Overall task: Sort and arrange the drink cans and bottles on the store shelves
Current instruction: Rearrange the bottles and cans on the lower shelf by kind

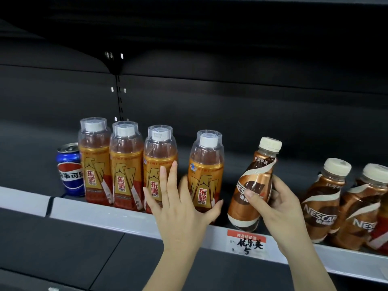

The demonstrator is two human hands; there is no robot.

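Head view, one shelf (134, 215) with a pale front rail; contents listed left to right.

1. Blue cola can (70, 170): upright, well to the left of the left hand, touching or just beside the first gold bottle. The only can in view, set slightly behind the gold row.
2. Gold energy-drink bottles, group of three (123, 162): upright, labels forward, packed side by side, just left of the left hand. Judged as arranged.
3. Fourth gold bottle (206, 171): upright, standing apart from the three, with a gap between. Left hand (180, 206): fingers spread wide, palm in front of that gap, thumb against the lower part of this bottle; no closed grip. Judged as about to be pushed over to close the row.
4. Held coffee bottle (253, 185): brown, cream cap, tilted with its top leaning right, its base at or just above the shelf edge; whether it rests on the shelf cannot be told. Right hand (273, 198): closed around its middle. It sits between the gold bottles and the coffee group, not yet placed.
5. Coffee bottles on the shelf (327, 198): at least two, right of the right hand, leaning rather than straight; more may lie past the frame edge.
6. Price tag (247, 241): on the rail, below the held bottle.

Status: grouping by type is mostly done; closing the gap, seating the held bottle and straightening the coffee group remain.
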